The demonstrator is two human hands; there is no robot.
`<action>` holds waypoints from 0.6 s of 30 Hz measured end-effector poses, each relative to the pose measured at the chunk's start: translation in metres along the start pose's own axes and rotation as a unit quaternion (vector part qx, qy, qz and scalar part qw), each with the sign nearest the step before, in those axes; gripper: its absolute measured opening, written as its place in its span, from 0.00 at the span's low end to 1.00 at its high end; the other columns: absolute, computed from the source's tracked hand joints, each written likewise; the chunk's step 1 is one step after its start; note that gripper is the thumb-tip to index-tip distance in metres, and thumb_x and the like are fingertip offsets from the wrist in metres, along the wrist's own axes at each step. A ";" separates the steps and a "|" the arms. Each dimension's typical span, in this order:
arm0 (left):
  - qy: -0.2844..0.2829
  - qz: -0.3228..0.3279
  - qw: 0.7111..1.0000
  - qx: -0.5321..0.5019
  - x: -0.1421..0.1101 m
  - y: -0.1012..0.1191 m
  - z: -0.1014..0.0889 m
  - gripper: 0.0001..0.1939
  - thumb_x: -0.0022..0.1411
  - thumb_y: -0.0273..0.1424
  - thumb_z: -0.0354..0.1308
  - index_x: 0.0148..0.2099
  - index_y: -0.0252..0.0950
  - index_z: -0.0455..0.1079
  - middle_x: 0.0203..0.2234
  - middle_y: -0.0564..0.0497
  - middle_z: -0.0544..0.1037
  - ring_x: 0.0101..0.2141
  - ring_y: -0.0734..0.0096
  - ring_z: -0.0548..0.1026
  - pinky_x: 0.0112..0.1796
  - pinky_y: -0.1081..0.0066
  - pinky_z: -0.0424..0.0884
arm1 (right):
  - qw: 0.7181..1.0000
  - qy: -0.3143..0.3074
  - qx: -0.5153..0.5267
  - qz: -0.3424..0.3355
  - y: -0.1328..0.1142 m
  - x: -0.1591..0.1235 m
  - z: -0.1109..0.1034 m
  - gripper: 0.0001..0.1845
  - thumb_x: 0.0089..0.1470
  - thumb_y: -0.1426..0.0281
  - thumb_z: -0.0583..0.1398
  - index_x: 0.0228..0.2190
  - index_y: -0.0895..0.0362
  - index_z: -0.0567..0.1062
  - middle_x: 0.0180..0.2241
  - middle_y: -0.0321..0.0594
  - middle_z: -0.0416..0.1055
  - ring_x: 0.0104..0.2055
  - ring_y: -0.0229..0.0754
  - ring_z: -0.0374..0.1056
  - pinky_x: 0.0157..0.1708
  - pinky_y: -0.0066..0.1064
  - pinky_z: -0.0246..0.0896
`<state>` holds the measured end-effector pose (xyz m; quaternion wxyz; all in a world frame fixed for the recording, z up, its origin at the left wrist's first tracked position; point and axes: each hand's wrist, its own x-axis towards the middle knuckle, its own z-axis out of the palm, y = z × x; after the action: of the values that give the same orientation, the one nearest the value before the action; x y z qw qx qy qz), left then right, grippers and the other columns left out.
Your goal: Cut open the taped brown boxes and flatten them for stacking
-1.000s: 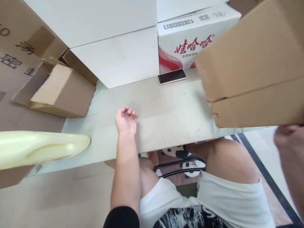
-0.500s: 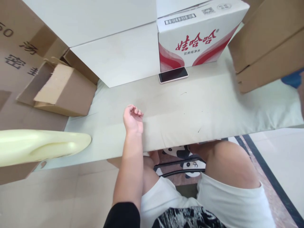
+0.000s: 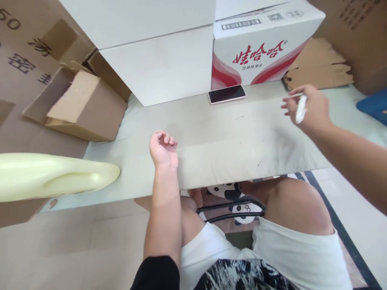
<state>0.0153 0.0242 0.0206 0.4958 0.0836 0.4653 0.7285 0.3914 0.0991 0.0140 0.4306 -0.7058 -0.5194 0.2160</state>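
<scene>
My left hand (image 3: 163, 149) rests palm up on the cloth-covered table (image 3: 193, 125), fingers loosely curled, with nothing in the palm. Over the table's right side my right hand (image 3: 313, 106) reaches in, holding a slim white stick-like object (image 3: 301, 109) by the thumb; its kind is unclear. The fingers of this hand point left and are slightly blurred. A phone (image 3: 226, 94) with a dark screen lies between the hands, against a white and red carton (image 3: 260, 60). Just behind my right hand is a brown piece of cardboard (image 3: 320, 76) with ragged edges.
A plain white box (image 3: 163, 68) stands at the back. On the left are an open brown box (image 3: 87, 104) and a large printed carton (image 3: 18, 84). A smooth pale yellow object (image 3: 60, 175) juts in from the left edge. Something blue (image 3: 375, 105) lies far right.
My right hand has come into view from the right with the white object. The large brown cardboard that hung over the table's right side is gone from there. The view has shifted slightly.
</scene>
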 end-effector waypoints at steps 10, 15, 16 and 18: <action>0.035 0.085 0.992 -0.092 -0.008 0.025 -0.024 0.11 0.57 0.26 0.60 0.27 0.38 0.60 0.17 0.62 0.54 0.18 0.81 0.56 0.24 0.76 0.55 | 0.943 -0.234 -0.021 -0.237 -0.143 -0.077 0.134 0.06 0.54 0.71 0.63 0.35 0.49 0.74 0.34 0.35 0.78 0.30 0.43 0.71 0.39 0.40 0.65; 0.043 0.049 0.989 -0.136 -0.004 0.034 -0.037 0.09 0.58 0.24 0.54 0.26 0.37 0.60 0.18 0.60 0.54 0.18 0.81 0.55 0.24 0.75 0.54 | 0.870 -0.340 -0.016 -0.357 -0.235 -0.108 0.225 0.07 0.55 0.73 0.60 0.36 0.49 0.69 0.32 0.32 0.75 0.30 0.41 0.66 0.39 0.36 0.63; 0.044 0.051 0.987 -0.143 -0.003 0.037 -0.039 0.10 0.58 0.24 0.54 0.25 0.37 0.60 0.18 0.60 0.53 0.18 0.81 0.55 0.24 0.74 0.55 | 0.860 -0.349 -0.011 -0.373 -0.254 -0.115 0.242 0.07 0.55 0.72 0.60 0.35 0.49 0.68 0.33 0.32 0.75 0.31 0.41 0.67 0.39 0.36 0.62; 0.054 0.055 0.987 -0.144 0.000 0.041 -0.044 0.11 0.58 0.25 0.55 0.25 0.37 0.59 0.17 0.60 0.52 0.19 0.81 0.55 0.25 0.74 0.55 | 0.828 -0.378 -0.011 -0.414 -0.292 -0.130 0.275 0.09 0.54 0.73 0.60 0.36 0.49 0.66 0.33 0.32 0.74 0.31 0.42 0.65 0.38 0.36 0.61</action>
<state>-0.0364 -0.0054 0.0273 0.4360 -0.0023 0.3759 0.8177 -0.0232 0.1112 0.0912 0.2415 -0.2926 -0.8875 0.2615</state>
